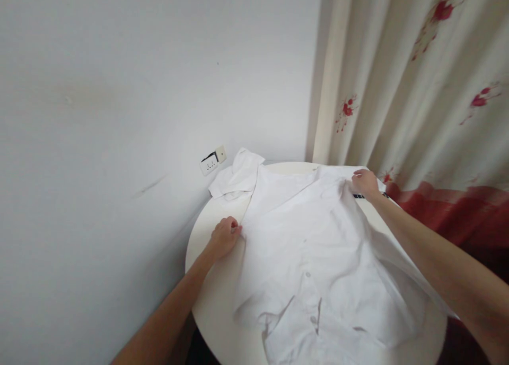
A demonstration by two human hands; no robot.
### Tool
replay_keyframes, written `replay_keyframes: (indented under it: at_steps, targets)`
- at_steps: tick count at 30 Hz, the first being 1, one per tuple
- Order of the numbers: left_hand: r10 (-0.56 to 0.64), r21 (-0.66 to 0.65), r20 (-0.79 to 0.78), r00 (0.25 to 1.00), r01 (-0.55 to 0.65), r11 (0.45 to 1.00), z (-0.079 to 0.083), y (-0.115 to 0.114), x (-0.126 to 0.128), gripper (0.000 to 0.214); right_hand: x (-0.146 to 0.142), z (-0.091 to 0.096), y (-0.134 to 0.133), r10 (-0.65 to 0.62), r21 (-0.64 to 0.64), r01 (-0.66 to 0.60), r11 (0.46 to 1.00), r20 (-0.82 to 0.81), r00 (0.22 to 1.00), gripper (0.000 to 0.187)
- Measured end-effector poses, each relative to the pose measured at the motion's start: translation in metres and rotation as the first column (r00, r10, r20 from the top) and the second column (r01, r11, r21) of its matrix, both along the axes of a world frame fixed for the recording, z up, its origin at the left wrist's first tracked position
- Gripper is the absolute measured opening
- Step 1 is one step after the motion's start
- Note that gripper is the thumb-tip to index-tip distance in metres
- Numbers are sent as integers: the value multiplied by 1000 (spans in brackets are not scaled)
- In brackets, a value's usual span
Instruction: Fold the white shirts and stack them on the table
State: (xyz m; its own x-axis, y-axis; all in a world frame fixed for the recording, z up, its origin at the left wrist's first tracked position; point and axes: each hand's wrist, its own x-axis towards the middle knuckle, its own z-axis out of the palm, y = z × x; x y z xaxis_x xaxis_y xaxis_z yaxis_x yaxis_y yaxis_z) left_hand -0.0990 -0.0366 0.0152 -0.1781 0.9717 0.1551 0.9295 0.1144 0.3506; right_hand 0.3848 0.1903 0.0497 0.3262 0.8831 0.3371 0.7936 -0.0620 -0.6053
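A white button-up shirt (314,248) lies spread over a round white table (207,232). My left hand (225,237) is closed, pinching the shirt's left edge near the shoulder. My right hand (365,183) grips the shirt's far right shoulder, fingers curled on the cloth. One short sleeve (238,176) sticks out at the far left toward the wall. Buttons and a cuff-like fold show near the front (310,312).
A grey wall stands close on the left with a white power socket (212,161) just above the table's far edge. A cream curtain with red flowers (417,89) hangs behind the table on the right.
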Motion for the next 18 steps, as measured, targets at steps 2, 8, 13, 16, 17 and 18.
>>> replay_keyframes:
  at_steps: [2,8,13,16,17,18]
  targets:
    - [14,17,60,998,-15,1000,1,-8,1,28,2,-2,-16,21,-33,-20,999,34,999,38]
    - [-49,-106,102,994,59,993,16,-51,17,53,12,-21,-72,184,-134,-168,977,111,977,45]
    - [-12,-90,86,996,20,996,18,-78,44,56,19,-33,-106,223,-143,-198,970,186,957,48]
    - [-23,-55,127,992,30,998,12,-84,51,55,13,-33,-120,229,-84,-214,973,273,934,50]
    - [-30,-47,141,990,37,998,10,-85,51,54,9,-32,-124,244,-66,-235,970,300,922,50]
    - [-41,-38,152,988,47,998,8,-86,50,54,4,-30,-128,265,-53,-262,964,324,908,49]
